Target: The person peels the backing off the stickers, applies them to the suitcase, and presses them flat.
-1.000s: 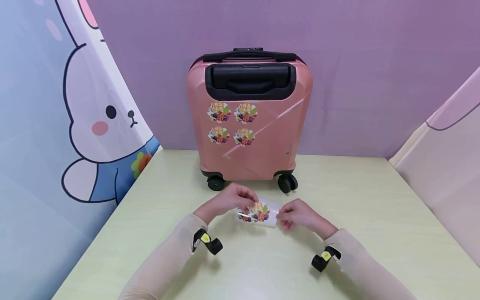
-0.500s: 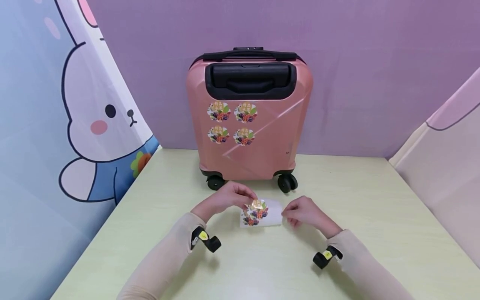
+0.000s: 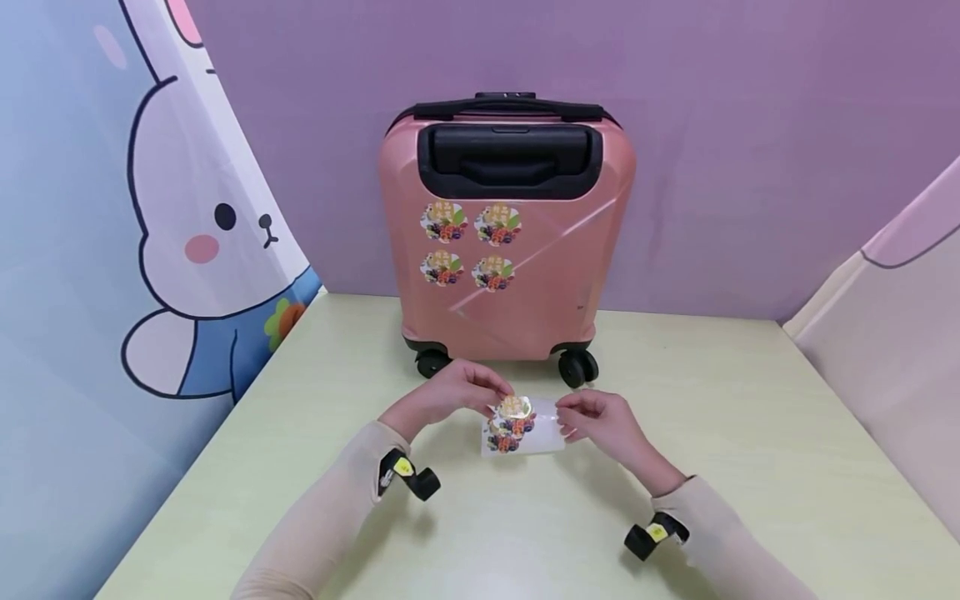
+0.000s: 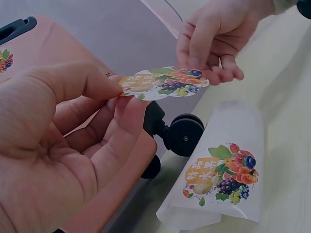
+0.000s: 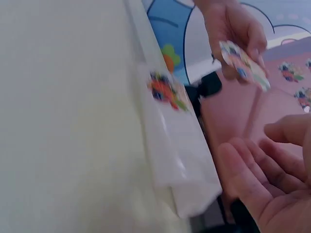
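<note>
My left hand [image 3: 459, 392] pinches a fruit sticker [image 4: 167, 83] by one edge between thumb and fingers. The sticker is held above a white backing sheet [image 4: 233, 126], free of it. One more printed fruit sticker [image 4: 223, 174] lies on that curled sheet, on the table in front of the suitcase. My right hand [image 3: 603, 421] hovers by the sheet's right end; the right wrist view shows its fingers spread and relaxed, apart from sheet and sticker. A pink suitcase [image 3: 547, 308] stands upright behind, bearing several matching stickers [image 3: 444, 222] on its left half.
The pale table [image 3: 495, 533] runs back to a purple cloth backdrop [image 3: 712, 167]. A suitcase wheel [image 3: 576, 367] stands just behind the sheet. On the left hangs a rabbit-printed curtain [image 3: 180, 208]. Each wrist wears a black camera mount [image 3: 420, 482].
The right hand has let go of the backing sheet, which first shifted slightly right. The left hand's sticker has come away from the sheet and is tilted up.
</note>
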### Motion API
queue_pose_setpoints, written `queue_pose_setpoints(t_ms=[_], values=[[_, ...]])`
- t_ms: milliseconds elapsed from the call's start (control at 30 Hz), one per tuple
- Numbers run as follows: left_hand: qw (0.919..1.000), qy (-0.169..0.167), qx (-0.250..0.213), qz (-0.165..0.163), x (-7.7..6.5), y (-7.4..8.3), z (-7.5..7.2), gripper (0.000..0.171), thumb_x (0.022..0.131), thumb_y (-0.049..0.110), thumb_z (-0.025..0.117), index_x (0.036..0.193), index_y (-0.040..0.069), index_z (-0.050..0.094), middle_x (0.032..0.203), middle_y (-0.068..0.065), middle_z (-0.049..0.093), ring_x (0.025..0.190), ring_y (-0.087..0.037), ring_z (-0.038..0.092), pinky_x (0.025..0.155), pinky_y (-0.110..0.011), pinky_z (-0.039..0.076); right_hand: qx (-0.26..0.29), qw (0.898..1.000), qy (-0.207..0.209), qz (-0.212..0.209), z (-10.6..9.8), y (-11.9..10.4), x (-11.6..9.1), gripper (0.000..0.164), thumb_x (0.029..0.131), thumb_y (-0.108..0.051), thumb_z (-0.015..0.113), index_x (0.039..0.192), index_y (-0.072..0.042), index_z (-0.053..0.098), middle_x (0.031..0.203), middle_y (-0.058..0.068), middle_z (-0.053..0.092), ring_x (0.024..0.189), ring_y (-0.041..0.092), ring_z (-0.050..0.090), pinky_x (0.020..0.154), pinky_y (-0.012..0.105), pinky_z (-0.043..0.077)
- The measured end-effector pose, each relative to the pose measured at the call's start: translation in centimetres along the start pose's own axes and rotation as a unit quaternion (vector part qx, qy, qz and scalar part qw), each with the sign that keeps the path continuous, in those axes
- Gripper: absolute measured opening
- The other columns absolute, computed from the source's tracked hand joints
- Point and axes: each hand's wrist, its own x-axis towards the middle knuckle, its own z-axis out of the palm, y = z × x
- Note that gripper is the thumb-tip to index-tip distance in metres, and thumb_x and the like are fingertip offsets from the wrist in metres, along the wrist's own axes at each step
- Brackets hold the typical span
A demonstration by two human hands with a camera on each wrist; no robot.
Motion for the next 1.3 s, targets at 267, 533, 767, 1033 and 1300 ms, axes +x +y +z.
queue_pose_setpoints(t_ms=[267, 533, 767, 1033, 1300], values=[[0.9998, -0.008, -0.018, 0.001, 0.0, 0.2, 0.0, 0.028, 0.088, -0.004, 0.061, 0.112, -0.016, 0.065, 0.102, -0.012, 0.073, 0.082, -0.015, 0.067, 0.077, -0.035, 0.058, 0.175, 0.985, 0.001, 0.005, 3.1, -0.1, -1.2, 0.033, 0.095, 0.001, 0.060, 0.120, 0.022, 0.052, 0.099, 0.018, 0.070, 0.086, 0.017, 0.071, 0.075, 0.038, 0.059], [0.9997, -0.013, -0.020, 0.002, -0.1, -0.1, 0.0, 0.028, 0.086, -0.003, 0.062, 0.110, -0.016, 0.067, 0.105, -0.016, 0.073, 0.082, -0.014, 0.068, 0.077, -0.035, 0.058, 0.284, 0.959, 0.013, 0.017, 5.6, -0.1, -2.4, 0.013, 0.095, 0.005, 0.059, 0.104, 0.006, 0.067, 0.088, 0.004, 0.072, 0.082, 0.017, 0.072, 0.076, 0.038, 0.059], [0.9998, -0.011, -0.017, 0.000, -0.1, 0.0, 0.1, 0.027, 0.087, -0.003, 0.063, 0.110, -0.015, 0.068, 0.107, -0.017, 0.073, 0.084, -0.015, 0.068, 0.079, -0.037, 0.058, 0.315, 0.948, 0.031, 0.032, 5.9, -0.5, -2.5, 0.015, 0.095, 0.004, 0.059, 0.097, -0.004, 0.072, 0.084, 0.007, 0.072, 0.078, 0.017, 0.072, 0.075, 0.038, 0.060], [0.9996, -0.017, -0.019, 0.013, -0.3, -0.2, 0.1, 0.027, 0.086, -0.004, 0.064, 0.110, -0.017, 0.067, 0.107, -0.017, 0.073, 0.081, -0.014, 0.068, 0.075, -0.034, 0.058, 0.308, 0.950, 0.031, 0.043, 5.8, -0.5, -2.6, 0.013, 0.095, 0.005, 0.060, 0.095, -0.002, 0.071, 0.082, 0.006, 0.073, 0.076, 0.016, 0.072, 0.075, 0.037, 0.059], [0.9995, -0.005, -0.014, 0.029, -0.5, -0.5, -0.4, 0.027, 0.088, -0.003, 0.062, 0.110, -0.016, 0.067, 0.105, -0.017, 0.073, 0.082, -0.014, 0.068, 0.076, -0.035, 0.059, 0.288, 0.955, 0.034, 0.055, 6.0, -0.7, -2.0, 0.012, 0.096, 0.002, 0.060, 0.102, 0.009, 0.068, 0.082, 0.007, 0.071, 0.077, 0.017, 0.072, 0.077, 0.038, 0.059]])
